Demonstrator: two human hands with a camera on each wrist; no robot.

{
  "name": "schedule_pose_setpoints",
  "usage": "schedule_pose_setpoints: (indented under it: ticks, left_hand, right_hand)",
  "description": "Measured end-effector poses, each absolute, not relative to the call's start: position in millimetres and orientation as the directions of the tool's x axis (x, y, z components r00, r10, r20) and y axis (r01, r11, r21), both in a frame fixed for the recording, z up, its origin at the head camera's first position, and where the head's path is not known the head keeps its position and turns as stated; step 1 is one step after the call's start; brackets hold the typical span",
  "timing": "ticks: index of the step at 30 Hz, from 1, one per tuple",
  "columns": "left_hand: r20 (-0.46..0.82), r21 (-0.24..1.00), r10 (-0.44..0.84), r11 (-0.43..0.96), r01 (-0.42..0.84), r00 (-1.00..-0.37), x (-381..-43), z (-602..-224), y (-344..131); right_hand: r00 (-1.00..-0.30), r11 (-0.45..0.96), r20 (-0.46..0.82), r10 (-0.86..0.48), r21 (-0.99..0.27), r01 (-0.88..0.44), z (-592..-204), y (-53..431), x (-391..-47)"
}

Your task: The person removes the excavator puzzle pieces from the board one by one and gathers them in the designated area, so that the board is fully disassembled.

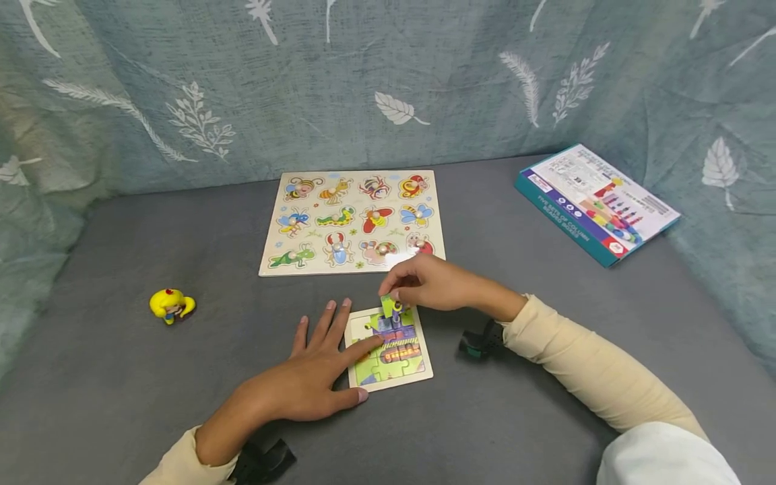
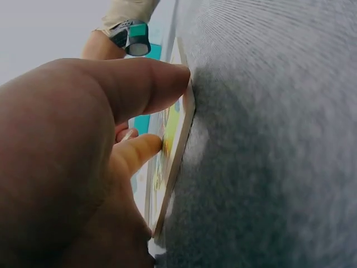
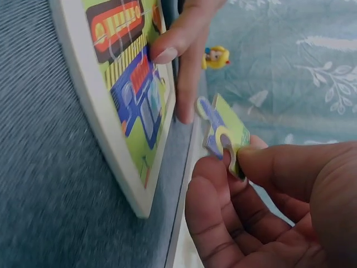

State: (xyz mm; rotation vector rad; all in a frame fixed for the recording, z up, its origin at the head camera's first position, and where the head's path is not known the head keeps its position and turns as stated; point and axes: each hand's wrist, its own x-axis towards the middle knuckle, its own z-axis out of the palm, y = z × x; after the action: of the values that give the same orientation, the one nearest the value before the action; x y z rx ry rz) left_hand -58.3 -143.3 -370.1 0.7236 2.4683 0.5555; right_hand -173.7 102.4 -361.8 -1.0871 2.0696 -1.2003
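A small jigsaw puzzle in a pale wooden frame (image 1: 400,382) lies on the grey cloth, showing a colourful vehicle picture on green. My right hand (image 1: 438,279) pinches a green and purple puzzle piece (image 3: 227,124) between thumb and fingers, over the frame's far edge. In the right wrist view, the piece is held tilted, apart from the puzzle. My left hand (image 1: 303,384) lies spread at the puzzle's left side. Its index finger reaches onto the picture, and its thumb rests at the near left corner, seen also in the left wrist view.
Behind the puzzle lies an insect peg board (image 1: 353,269). A teal and white box (image 1: 597,202) sits at the back right, and a yellow-haired toy figure (image 1: 172,305) stands at the left. A leaf-patterned curtain (image 1: 388,81) hangs along the back.
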Motion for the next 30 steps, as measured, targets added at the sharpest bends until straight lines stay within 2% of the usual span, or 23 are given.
schedule_pose_setpoints:
  ticks: [8, 21, 30]
  left_hand:
    - [-0.325, 0.532, 0.606, 0.752, 0.389, -0.726, -60, -370, -136]
    - [-0.396, 0.487, 0.605, 0.776, 0.401, -0.691, -62, -370, -123]
    - [-0.4, 0.463, 0.593, 0.789, 0.405, -0.699, -60, -372, -120]
  right_hand:
    - [-0.568, 0.3, -0.04, -0.822, -0.879, -0.372, -365, 116, -175]
    - [-0.603, 0.349, -0.093, -0.792, -0.88, -0.323, -362, 143, -181]
    - [-0.589, 0.384, -0.108, -0.801, -0.847, -0.367, -364, 152, -178]
